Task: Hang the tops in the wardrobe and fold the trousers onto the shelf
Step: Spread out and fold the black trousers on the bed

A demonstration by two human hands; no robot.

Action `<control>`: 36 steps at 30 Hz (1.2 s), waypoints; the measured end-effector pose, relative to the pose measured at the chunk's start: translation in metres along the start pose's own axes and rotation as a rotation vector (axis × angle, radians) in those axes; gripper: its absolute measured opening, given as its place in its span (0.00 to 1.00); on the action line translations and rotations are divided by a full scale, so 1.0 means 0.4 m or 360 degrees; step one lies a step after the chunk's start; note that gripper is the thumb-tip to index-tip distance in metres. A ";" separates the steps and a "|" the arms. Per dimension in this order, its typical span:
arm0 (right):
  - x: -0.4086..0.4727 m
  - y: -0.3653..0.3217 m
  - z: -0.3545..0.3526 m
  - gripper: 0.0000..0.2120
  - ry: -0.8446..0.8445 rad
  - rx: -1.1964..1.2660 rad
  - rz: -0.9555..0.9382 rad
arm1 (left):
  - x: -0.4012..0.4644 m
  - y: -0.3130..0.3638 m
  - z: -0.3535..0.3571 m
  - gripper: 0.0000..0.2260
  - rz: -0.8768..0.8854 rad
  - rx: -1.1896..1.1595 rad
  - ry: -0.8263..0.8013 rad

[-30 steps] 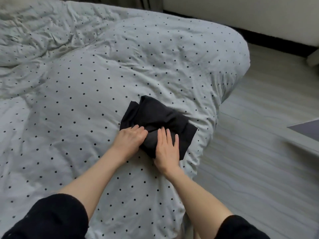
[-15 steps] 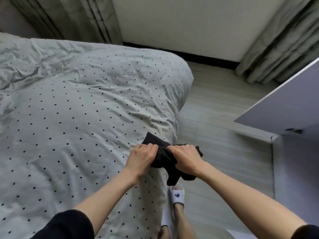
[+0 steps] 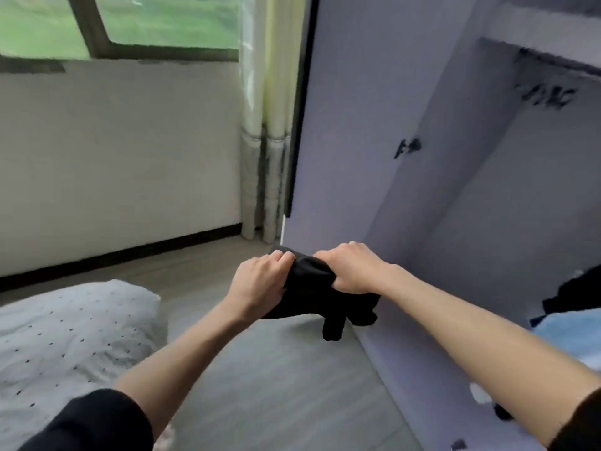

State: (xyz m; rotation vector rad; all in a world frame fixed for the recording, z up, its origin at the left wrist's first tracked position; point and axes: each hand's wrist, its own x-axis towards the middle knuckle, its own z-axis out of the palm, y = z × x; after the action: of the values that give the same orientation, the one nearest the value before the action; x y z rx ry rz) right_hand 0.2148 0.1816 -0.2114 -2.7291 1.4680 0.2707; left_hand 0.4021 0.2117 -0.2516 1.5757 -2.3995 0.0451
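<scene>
Both hands grip the folded black trousers (image 3: 309, 281) in mid-air above the floor (image 3: 276, 385), the left hand (image 3: 260, 284) and right hand (image 3: 353, 266) each with fingers clenched round the cloth. A loose end dangles below. The open wardrobe (image 3: 471, 206) stands just ahead; the bed (image 3: 65, 330) lies behind-left.

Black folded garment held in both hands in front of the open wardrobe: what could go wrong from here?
1. A flap of the black garment hangs loose below the right hand and left hand; the fold may come undone before it is set down.
2. The open wardrobe door stands close beside the hands, so the bundle might brush it.
3. Clothes already lie inside the wardrobe; room looks limited.
</scene>
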 end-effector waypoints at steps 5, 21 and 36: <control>-0.092 0.261 -0.196 0.18 0.0047 0.0058 0.0399 | 0.338 0.143 -0.086 0.15 0.0402 -0.0017 0.0135; -0.365 0.752 -0.919 0.09 0.0616 0.0202 0.1574 | 1.162 0.594 -0.711 0.16 0.1522 -0.0376 0.0482; -0.654 1.103 -1.096 0.13 0.0808 -0.0931 0.1917 | 1.422 1.128 -0.772 0.15 0.1490 -0.0564 0.1374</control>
State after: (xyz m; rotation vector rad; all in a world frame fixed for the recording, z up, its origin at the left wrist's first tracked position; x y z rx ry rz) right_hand -0.2325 0.1051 0.2881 -1.8068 3.4832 -0.0146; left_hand -0.1541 -0.0608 0.2371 0.0978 -2.0096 0.3661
